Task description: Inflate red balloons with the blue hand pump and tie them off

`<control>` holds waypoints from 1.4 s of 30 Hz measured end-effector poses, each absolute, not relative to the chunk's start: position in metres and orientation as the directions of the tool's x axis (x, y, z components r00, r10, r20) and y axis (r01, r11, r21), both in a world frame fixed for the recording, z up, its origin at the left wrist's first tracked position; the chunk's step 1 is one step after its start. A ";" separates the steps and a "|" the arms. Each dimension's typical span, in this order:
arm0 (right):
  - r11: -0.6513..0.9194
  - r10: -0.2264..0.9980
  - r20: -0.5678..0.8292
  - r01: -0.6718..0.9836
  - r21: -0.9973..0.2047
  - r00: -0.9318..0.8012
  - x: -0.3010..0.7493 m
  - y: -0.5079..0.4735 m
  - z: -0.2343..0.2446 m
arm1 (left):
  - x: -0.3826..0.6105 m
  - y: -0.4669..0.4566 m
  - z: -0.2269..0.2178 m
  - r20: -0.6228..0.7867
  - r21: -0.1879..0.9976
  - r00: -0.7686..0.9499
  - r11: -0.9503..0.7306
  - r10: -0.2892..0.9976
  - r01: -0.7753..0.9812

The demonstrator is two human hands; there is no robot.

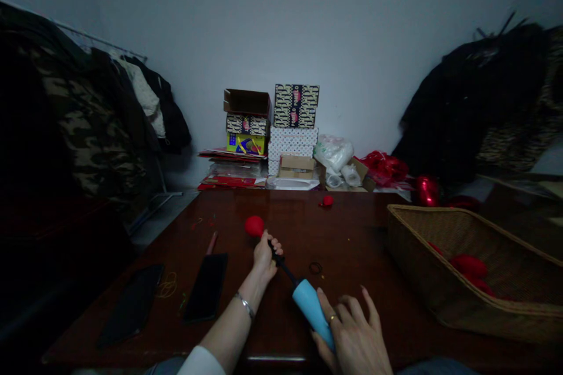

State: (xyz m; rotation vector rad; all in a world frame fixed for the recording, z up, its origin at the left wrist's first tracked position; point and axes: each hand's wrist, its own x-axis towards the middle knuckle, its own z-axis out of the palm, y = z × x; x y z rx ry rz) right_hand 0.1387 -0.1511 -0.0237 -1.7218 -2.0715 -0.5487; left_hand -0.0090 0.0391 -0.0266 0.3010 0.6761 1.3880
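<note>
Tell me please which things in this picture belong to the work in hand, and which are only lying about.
Probably in the work:
red balloon, its neck in the left hand
blue pump, touched by the right hand
perhaps the red things inside the basket

Seemingly just lying about:
yellow bands
small dark ring
stacked boxes
hanging coats

Light-blue pump [313, 312] — slanted, black shaft [288, 273] out — with round red balloon [254, 226] beyond its far end
</note>
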 end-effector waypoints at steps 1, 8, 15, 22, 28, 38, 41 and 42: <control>0.186 0.810 0.552 0.980 0.076 -0.197 0.144 -0.154 -0.026 | -0.010 0.040 -0.027 -0.261 0.573 0.035 0.184 0.965 -0.798; 0.261 0.754 0.576 0.948 0.181 -0.317 0.163 -0.165 -0.032 | -0.008 0.037 -0.025 -0.262 0.542 0.083 0.218 0.961 -0.811; 0.158 0.833 0.533 0.987 0.025 -0.147 0.143 -0.151 -0.023 | 0.002 0.025 -0.025 -0.243 0.532 0.119 0.235 0.963 -0.813; 0.077 0.923 0.379 0.997 -0.017 -0.065 0.124 -0.137 0.003 | 0.011 0.020 -0.031 -0.257 0.550 0.121 0.248 0.959 -0.798; 0.055 0.932 0.359 0.998 0.012 -0.056 0.115 -0.125 0.010 | 0.011 0.020 -0.030 -0.246 0.586 0.092 0.224 0.965 -0.779; 0.114 0.866 0.490 0.994 0.005 -0.101 0.129 -0.144 -0.019 | 0.006 0.024 -0.031 -0.271 0.615 0.053 0.215 0.961 -0.758; 0.170 0.814 0.552 0.983 0.071 -0.180 0.146 -0.152 -0.028 | 0.003 0.027 -0.030 -0.264 0.616 0.040 0.200 0.964 -0.762; 0.202 0.795 0.563 0.974 0.104 -0.225 0.151 -0.155 -0.031 | 0.002 0.028 -0.030 -0.265 0.614 0.035 0.196 0.964 -0.765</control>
